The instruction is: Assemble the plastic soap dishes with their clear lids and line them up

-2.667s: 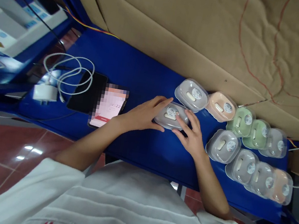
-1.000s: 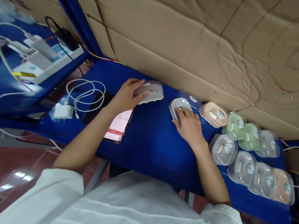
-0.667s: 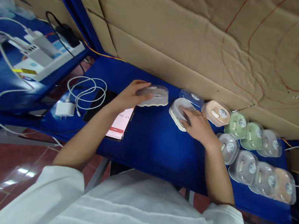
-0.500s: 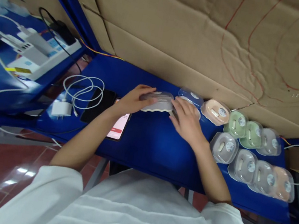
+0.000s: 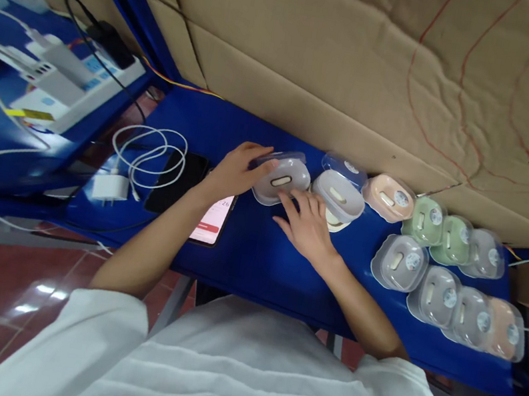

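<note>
My left hand (image 5: 235,169) is closed on the left end of a grey oval plastic case (image 5: 282,179), which is tilted so its pale oval insert faces up. My right hand (image 5: 305,224) lies beside it with fingers stretched out, the tips touching the case's lower edge. Just right of the case sits another grey oval piece (image 5: 340,196) on a cream base (image 5: 336,223), and behind that a clear lid (image 5: 342,166). All rest on the blue table (image 5: 254,257).
Several closed cases in peach (image 5: 389,197), green (image 5: 423,218) and grey (image 5: 398,261) stand in two rows at the right. A lit phone (image 5: 213,218), a dark phone (image 5: 180,174), a white cable (image 5: 150,150) with its charger (image 5: 109,186) lie left. A cardboard wall (image 5: 369,60) backs the table.
My left hand brought the grey case from the left toward the middle and turned it insert-up. My right hand left the grey piece on the right and came to this case's edge.
</note>
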{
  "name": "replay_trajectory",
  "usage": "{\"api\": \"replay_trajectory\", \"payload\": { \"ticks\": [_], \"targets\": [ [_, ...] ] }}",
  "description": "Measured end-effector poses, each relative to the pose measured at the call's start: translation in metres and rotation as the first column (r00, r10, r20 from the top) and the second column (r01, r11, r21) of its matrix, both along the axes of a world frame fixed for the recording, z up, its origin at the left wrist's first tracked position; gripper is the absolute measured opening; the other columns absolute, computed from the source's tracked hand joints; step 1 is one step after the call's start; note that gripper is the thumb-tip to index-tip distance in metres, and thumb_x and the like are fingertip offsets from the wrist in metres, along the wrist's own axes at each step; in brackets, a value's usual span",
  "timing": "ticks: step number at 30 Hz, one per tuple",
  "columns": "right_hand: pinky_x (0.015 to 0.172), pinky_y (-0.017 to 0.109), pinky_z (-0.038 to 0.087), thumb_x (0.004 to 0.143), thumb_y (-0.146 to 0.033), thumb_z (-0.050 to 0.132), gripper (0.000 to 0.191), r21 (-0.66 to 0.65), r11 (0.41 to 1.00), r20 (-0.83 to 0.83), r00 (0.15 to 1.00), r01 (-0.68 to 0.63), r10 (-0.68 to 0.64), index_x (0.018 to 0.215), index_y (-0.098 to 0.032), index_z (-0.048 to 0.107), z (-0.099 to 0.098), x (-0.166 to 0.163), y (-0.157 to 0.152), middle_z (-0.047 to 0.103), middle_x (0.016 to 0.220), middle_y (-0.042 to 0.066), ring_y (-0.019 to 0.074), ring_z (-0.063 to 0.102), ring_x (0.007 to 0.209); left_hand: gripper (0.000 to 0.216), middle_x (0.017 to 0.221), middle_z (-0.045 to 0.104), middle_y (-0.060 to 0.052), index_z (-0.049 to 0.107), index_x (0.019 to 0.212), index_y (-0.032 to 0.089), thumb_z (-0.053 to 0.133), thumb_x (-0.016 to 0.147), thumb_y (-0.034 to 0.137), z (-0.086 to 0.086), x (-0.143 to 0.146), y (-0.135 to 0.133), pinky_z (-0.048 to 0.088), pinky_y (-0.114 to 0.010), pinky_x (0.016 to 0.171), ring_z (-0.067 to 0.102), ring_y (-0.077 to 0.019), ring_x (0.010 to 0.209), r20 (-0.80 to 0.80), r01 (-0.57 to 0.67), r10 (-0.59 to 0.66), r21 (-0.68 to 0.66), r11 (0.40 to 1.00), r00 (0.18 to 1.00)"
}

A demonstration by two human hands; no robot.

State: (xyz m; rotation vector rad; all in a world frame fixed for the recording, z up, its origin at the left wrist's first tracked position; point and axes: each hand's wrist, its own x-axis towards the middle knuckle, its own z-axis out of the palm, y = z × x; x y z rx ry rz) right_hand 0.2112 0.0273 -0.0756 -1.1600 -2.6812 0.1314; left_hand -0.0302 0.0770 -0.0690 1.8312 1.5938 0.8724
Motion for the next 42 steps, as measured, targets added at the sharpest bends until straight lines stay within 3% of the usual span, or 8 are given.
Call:
{"api": "replay_trajectory", "payload": {
  "ticks": [4,8,14,18,23,28,35,42],
  "targets": [
    [0.129,0.055,0.030,0.111,-0.028,0.050,0.044,0.003,0.997,0.022,0.997,-0.077,0.077,0.154,-0.018,0.057,-0.002,0.000,0.001,0.057,0.159,0.015,0.0322,0.046,0.152,0.067,0.166,0.047,-0.020,0.054,0.158,0.015,0.054,0.106,0.057,-0.009,-0.003,0.002,0.035,-0.053,0.131,0.044,-0.0329,0.157,-0.119,0.088,-0.079,0.075,0.993,0.990],
    [0.107,0.047,0.044,0.111,-0.029,0.054,0.044,-0.050,0.995,0.072,0.994,-0.082,0.085,0.153,-0.020,0.058,0.004,0.000,-0.001,0.065,0.150,0.015,0.0312,0.062,0.128,0.066,0.172,0.040,-0.021,0.049,0.161,0.013,0.046,0.110,0.054,-0.003,-0.007,-0.002,0.028,-0.055,0.134,0.028,-0.0324,0.166,-0.154,0.242,-0.234,0.036,0.970,0.960],
    [0.101,0.044,0.043,0.111,-0.051,0.054,0.044,-0.083,0.996,0.016,0.999,-0.043,0.044,0.133,-0.018,0.072,0.013,-0.001,0.000,0.077,0.126,0.014,0.0307,0.065,0.119,0.055,0.164,0.050,-0.015,0.054,0.158,0.021,0.046,0.111,0.047,0.033,-0.004,-0.017,0.037,-0.049,0.131,0.048,-0.0273,0.155,-0.143,0.330,-0.314,0.109,0.937,0.939],
    [0.112,0.047,0.041,0.114,-0.047,0.047,0.043,-0.041,0.998,-0.076,0.996,0.045,-0.048,0.141,-0.022,0.069,0.033,0.015,0.009,0.073,0.141,0.011,0.0305,0.063,0.131,0.051,0.160,0.055,-0.015,0.057,0.155,0.023,0.048,0.110,0.045,0.044,0.018,-0.054,0.042,-0.054,0.126,0.052,-0.0323,0.150,-0.241,0.350,-0.308,0.154,0.924,0.920],
    [0.122,0.051,0.040,0.113,-0.033,0.036,0.046,0.080,0.941,-0.118,0.940,0.329,-0.319,0.151,-0.022,0.061,0.058,0.089,0.035,0.064,0.154,0.012,0.0310,0.056,0.144,0.038,0.145,0.067,-0.015,0.069,0.142,0.030,0.057,0.108,0.041,0.018,0.056,-0.135,0.052,-0.058,0.113,0.064,-0.0356,0.133,-0.378,0.440,-0.372,0.109,0.891,0.848],
    [0.116,0.072,0.039,0.101,-0.047,0.060,0.066,0.039,0.789,0.128,0.780,0.613,-0.612,0.158,-0.016,0.052,0.041,0.166,0.063,0.053,0.161,0.024,0.0479,0.050,0.146,0.042,0.152,0.065,-0.013,0.062,0.149,0.029,0.055,0.108,0.032,-0.013,0.068,-0.162,0.036,-0.065,0.130,0.059,-0.0341,0.144,-0.416,0.416,-0.342,0.099,0.904,0.842],
    [0.110,0.065,0.048,0.101,-0.060,0.061,0.057,-0.021,0.842,0.034,0.842,0.539,-0.538,0.145,-0.025,0.067,0.032,0.187,0.056,0.067,0.135,0.018,0.0414,0.064,0.127,0.047,0.163,0.056,-0.016,0.055,0.156,0.025,0.051,0.110,0.034,-0.016,0.062,-0.133,0.025,-0.066,0.136,0.047,-0.0339,0.157,-0.436,0.359,-0.284,0.099,0.928,0.854],
    [0.106,0.053,0.055,0.107,-0.046,0.051,0.050,-0.062,0.870,-0.049,0.869,0.489,-0.492,0.148,-0.021,0.062,0.037,0.177,0.029,0.069,0.138,0.017,0.0352,0.070,0.121,0.041,0.162,0.055,-0.019,0.063,0.148,0.024,0.054,0.110,0.034,-0.023,0.086,-0.146,0.024,-0.073,0.133,0.046,-0.0371,0.157,-0.460,0.394,-0.296,0.131,0.910,0.837]
  ]
}}
